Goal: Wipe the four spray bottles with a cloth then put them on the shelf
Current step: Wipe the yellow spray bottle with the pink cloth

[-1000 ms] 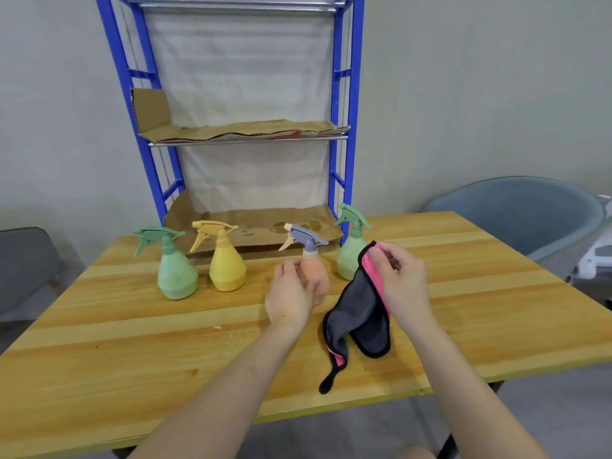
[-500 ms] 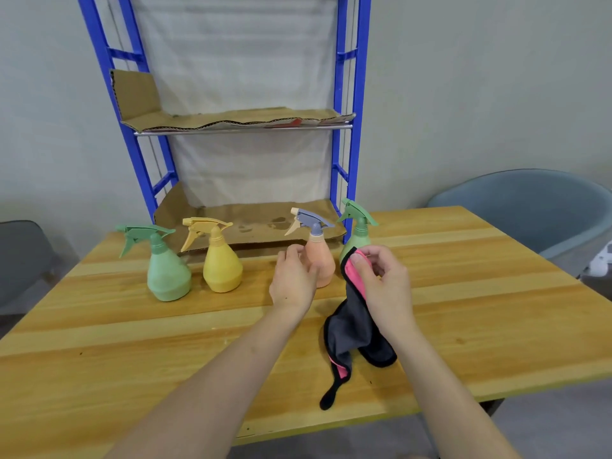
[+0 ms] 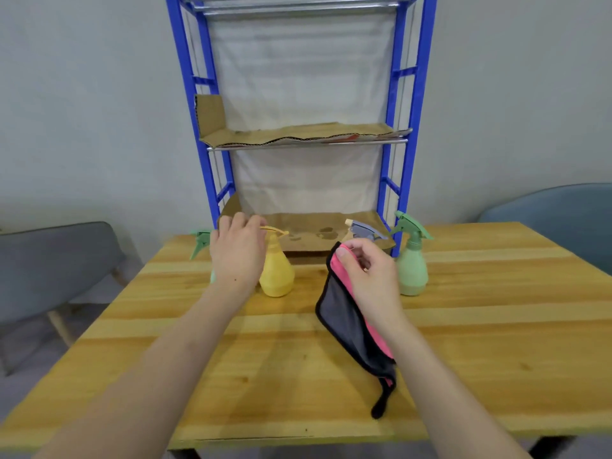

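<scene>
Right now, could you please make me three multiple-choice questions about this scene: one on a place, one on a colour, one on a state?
1. Where does the yellow bottle stand?
A. on the table
B. on the middle shelf
C. on the chair

2. Which colours does the cloth have?
A. white only
B. pink and dark grey
C. blue and yellow

3. What is the right hand doing?
A. lying flat
B. gripping a bottle
C. pinching the cloth

Answers:
1 A, its base rests on the wood.
2 B, it shows a pink face with a dark grey backing.
3 C, the thumb and fingers close on the cloth's top edge while the rest hangs down.
</scene>
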Demonstrator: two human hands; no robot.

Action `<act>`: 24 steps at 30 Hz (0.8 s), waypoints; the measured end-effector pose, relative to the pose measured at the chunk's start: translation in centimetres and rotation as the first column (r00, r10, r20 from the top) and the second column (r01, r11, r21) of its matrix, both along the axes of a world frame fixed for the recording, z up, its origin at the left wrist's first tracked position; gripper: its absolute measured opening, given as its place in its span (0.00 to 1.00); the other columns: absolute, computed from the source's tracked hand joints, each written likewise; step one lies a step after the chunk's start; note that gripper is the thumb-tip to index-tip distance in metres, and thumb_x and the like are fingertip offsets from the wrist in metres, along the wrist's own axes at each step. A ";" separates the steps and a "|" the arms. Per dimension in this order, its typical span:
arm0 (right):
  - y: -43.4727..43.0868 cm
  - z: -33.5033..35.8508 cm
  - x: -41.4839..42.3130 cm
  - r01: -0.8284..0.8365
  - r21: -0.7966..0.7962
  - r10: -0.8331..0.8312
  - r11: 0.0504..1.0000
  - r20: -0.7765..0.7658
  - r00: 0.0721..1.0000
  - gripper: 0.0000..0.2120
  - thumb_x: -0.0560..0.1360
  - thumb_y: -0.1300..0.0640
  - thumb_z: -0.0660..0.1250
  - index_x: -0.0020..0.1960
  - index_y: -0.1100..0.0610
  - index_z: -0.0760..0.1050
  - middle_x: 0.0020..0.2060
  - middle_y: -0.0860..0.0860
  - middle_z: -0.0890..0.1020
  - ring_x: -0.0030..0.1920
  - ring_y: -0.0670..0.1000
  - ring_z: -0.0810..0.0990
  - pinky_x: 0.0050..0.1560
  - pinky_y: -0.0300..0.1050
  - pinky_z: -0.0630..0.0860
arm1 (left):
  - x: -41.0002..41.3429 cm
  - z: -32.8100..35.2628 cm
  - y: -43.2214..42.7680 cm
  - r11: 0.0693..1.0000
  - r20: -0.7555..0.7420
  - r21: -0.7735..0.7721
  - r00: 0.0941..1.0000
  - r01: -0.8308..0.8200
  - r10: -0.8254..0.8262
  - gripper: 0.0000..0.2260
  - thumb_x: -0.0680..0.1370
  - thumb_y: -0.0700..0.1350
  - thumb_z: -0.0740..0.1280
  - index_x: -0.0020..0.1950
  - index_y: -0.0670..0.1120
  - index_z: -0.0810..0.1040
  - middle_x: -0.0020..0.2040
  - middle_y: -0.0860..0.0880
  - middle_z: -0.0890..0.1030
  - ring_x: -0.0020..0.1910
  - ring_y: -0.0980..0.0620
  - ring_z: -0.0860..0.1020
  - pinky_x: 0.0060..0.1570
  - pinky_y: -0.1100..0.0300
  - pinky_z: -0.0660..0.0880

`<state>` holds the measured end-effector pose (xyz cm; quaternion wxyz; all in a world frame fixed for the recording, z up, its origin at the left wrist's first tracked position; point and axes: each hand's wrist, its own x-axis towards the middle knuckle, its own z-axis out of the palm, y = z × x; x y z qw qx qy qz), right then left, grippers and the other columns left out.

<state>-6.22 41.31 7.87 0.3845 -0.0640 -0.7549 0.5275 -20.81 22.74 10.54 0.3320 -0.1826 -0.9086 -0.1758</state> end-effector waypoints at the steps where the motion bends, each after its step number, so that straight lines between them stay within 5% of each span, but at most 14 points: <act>1: -0.3 0.0 -0.3 0.016 0.034 -0.017 0.999 0.018 1.000 0.03 0.79 0.46 0.69 0.51 0.43 0.81 0.46 0.42 0.84 0.51 0.49 0.82 0.57 0.59 0.79 | -0.7 0.4 -0.5 0.999 0.014 -0.027 1.000 -0.018 0.018 0.11 0.84 0.49 0.63 0.64 0.52 0.79 0.59 0.48 0.79 0.60 0.41 0.73 0.56 0.47 0.71; 3: -0.8 0.1 -0.7 0.049 0.087 -0.054 0.995 0.058 0.997 0.06 0.78 0.41 0.67 0.51 0.39 0.80 0.47 0.40 0.84 0.53 0.49 0.81 0.57 0.61 0.78 | -1.8 1.0 -1.1 0.994 0.051 -0.105 0.998 -0.034 0.039 0.13 0.85 0.49 0.61 0.67 0.52 0.79 0.61 0.47 0.80 0.62 0.41 0.72 0.57 0.47 0.70; 8: -1.6 0.5 -0.8 -0.024 0.039 0.022 0.999 0.046 0.999 0.03 0.80 0.50 0.69 0.51 0.44 0.82 0.45 0.42 0.85 0.50 0.46 0.82 0.56 0.58 0.79 | -3.0 1.2 -1.1 0.974 0.166 -0.225 0.984 -0.030 0.069 0.12 0.85 0.51 0.61 0.67 0.52 0.79 0.56 0.47 0.84 0.62 0.41 0.72 0.56 0.47 0.68; 14: -1.3 0.3 -0.7 0.067 0.096 -0.075 0.993 0.076 0.994 0.08 0.77 0.38 0.65 0.51 0.37 0.80 0.47 0.40 0.84 0.54 0.50 0.81 0.58 0.61 0.78 | -3.1 1.4 -1.6 0.999 0.280 -0.020 0.959 0.043 -0.035 0.11 0.84 0.54 0.63 0.63 0.56 0.82 0.51 0.48 0.84 0.61 0.45 0.75 0.60 0.47 0.69; 24: -0.6 1.5 2.2 -0.006 -0.050 0.007 0.999 0.000 1.000 0.05 0.81 0.57 0.69 0.50 0.48 0.82 0.46 0.42 0.86 0.50 0.43 0.83 0.52 0.41 0.78 | 3.3 1.1 -3.4 0.980 0.260 0.113 0.947 0.162 -0.187 0.07 0.81 0.53 0.69 0.56 0.59 0.85 0.45 0.54 0.85 0.55 0.46 0.79 0.57 0.48 0.72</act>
